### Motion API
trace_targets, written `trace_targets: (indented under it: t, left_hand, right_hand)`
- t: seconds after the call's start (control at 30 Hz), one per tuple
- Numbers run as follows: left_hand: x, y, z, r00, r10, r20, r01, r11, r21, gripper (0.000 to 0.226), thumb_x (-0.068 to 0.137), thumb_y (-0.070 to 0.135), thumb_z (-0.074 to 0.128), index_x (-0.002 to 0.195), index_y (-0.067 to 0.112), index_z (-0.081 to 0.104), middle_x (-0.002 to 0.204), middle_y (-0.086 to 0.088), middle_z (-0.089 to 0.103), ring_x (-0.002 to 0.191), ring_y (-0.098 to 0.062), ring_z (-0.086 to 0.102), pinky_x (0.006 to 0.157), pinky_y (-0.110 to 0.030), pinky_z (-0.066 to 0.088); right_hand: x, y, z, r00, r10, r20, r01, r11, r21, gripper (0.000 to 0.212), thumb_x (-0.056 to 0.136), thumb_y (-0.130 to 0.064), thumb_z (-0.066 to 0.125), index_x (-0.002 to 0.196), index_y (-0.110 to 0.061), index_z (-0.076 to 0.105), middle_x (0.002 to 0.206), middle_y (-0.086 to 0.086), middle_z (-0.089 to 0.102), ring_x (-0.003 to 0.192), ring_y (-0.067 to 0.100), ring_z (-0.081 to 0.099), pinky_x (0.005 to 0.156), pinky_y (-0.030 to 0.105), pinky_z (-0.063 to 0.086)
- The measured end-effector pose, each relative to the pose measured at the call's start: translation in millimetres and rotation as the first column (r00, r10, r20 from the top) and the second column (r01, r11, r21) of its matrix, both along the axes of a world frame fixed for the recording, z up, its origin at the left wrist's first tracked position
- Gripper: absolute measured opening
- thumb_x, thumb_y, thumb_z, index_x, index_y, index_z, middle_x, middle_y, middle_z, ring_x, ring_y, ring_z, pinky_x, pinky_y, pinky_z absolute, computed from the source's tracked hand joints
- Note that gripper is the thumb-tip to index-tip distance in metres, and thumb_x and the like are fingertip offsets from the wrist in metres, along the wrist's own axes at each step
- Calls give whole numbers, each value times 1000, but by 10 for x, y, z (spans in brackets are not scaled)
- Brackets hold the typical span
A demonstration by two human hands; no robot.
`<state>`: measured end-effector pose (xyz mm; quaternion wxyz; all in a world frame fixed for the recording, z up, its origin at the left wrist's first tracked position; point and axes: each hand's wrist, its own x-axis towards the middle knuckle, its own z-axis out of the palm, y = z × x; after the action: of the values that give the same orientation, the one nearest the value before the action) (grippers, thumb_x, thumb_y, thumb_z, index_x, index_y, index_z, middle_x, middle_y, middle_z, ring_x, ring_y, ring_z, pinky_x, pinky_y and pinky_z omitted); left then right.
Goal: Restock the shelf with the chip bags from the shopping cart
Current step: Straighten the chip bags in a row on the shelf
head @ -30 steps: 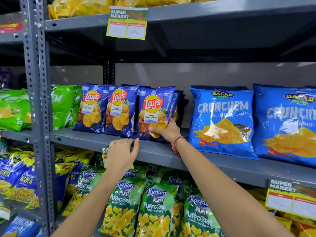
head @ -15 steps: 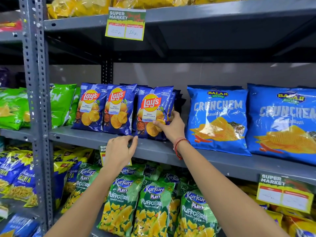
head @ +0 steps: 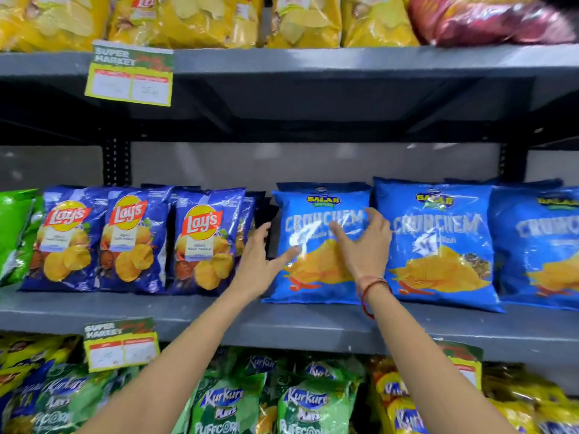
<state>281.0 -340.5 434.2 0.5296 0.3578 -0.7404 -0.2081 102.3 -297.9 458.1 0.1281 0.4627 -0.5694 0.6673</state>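
A light blue Crunchem bag (head: 313, 277) stands upright on the grey middle shelf (head: 282, 324). My left hand (head: 258, 261) is spread open at the bag's left edge, its thumb lying on the bag's front. My right hand (head: 360, 242) has its fingers spread across the bag's right half, with a red thread on the wrist. To the left stand three dark blue Lay's bags (head: 203, 242) in a row, with more behind them. Two more Crunchem bags (head: 438, 245) stand to the right. The shopping cart is out of view.
Yellow chip bags (head: 188, 20) and a dark red bag (head: 485, 20) fill the shelf above. Green Kurkure Puffcorn bags (head: 310, 402) sit on the shelf below. Price tags (head: 130, 75) hang from the shelf edges. Green bags (head: 15, 233) stand at the far left.
Both hands left the Lay's bags and the shelf edge and moved right onto the first Crunchem bag. The view has shifted right and closer.
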Motion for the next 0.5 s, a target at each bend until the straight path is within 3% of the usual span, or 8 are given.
trace_targets:
  t: [0.07, 0.17, 0.23, 0.3, 0.37, 0.43, 0.5]
  left_hand:
    - [-169, -154, 78, 998, -65, -21, 67, 984, 167, 105, 69, 44, 75, 146, 16, 10, 152, -6, 26, 137, -18, 27, 112, -33, 24]
    - [-308, -299, 100, 967, -214, -136, 249, 905, 344, 116, 59, 36, 83, 144, 15, 8, 134, 2, 44, 111, -8, 49, 87, -18, 42]
    - [-381, -352, 56, 931, -265, -253, 339, 883, 323, 111, 47, 33, 85, 137, 15, 23, 121, 3, 56, 96, -5, 59, 66, -14, 50]
    - [-441, -380, 15, 888, -282, -363, 386, 886, 257, 106, 43, 31, 85, 132, 20, 30, 119, 0, 60, 95, -7, 63, 62, -16, 54]
    - [-462, -392, 19, 872, -294, -392, 388, 902, 188, 113, 42, 31, 86, 137, 23, 26, 121, 3, 59, 99, -5, 61, 64, -15, 54]
    - [-475, -409, 45, 874, -296, -387, 371, 919, 135, 124, 41, 31, 87, 142, 27, 16, 118, 11, 57, 100, 2, 58, 63, -11, 52]
    - [-484, -434, 59, 881, -283, -379, 349, 930, 117, 132, 39, 32, 87, 145, 30, 9, 111, 21, 54, 98, 11, 53, 64, -8, 51]
  right_hand:
    - [-133, -55, 1, 995, 78, 66, -82, 995, 63, 80, 70, -45, 77, 132, -7, 43, 131, 16, 50, 125, 32, 44, 100, 38, 35]
    - [-276, -129, -1, 943, 213, 257, -263, 948, 177, 97, 65, -55, 76, 140, -10, 34, 141, 15, 48, 130, 32, 45, 105, 41, 38]
    - [-336, -184, -19, 902, 254, 350, -343, 913, 222, 101, 64, -59, 75, 142, -11, 33, 145, 12, 45, 132, 31, 43, 107, 40, 36]
    - [-378, -223, -29, 888, 286, 359, -369, 911, 185, 95, 63, -56, 77, 138, -11, 40, 132, 6, 53, 117, 22, 52, 98, 35, 40]
    - [-403, -246, -24, 877, 347, 334, -395, 914, 89, 78, 63, -50, 81, 126, -16, 51, 104, -12, 58, 87, 4, 55, 83, 23, 42]
    - [-432, -283, -25, 863, 404, 302, -427, 904, 10, 59, 63, -45, 83, 111, -23, 56, 93, -22, 59, 82, -6, 58, 75, 14, 45]
    - [-447, -315, -31, 853, 442, 279, -451, 892, -34, 51, 64, -41, 83, 104, -26, 56, 95, -21, 63, 83, -12, 61, 74, 10, 50]
